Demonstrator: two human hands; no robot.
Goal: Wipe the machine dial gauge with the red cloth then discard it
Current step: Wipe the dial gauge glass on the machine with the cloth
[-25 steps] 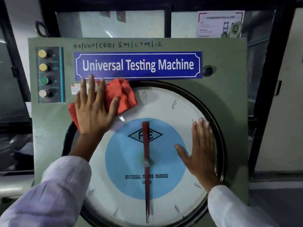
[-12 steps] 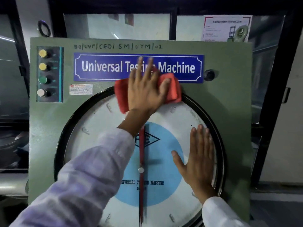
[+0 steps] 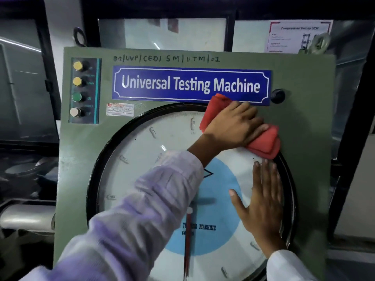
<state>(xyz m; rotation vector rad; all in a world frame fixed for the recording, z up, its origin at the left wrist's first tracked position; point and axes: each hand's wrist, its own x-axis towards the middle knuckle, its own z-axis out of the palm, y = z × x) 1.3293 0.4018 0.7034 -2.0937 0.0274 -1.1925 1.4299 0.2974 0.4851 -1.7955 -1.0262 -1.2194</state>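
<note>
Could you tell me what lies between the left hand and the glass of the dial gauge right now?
In the head view, the red cloth lies bunched under the left hand, pressed against the upper right edge of the dial gauge.

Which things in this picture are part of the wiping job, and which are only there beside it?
Part of the job: red cloth, under the left hand; dial gauge; right hand, flat on the glass.

Only there: blue nameplate; button panel; small sticker; black knob; poster.
</note>
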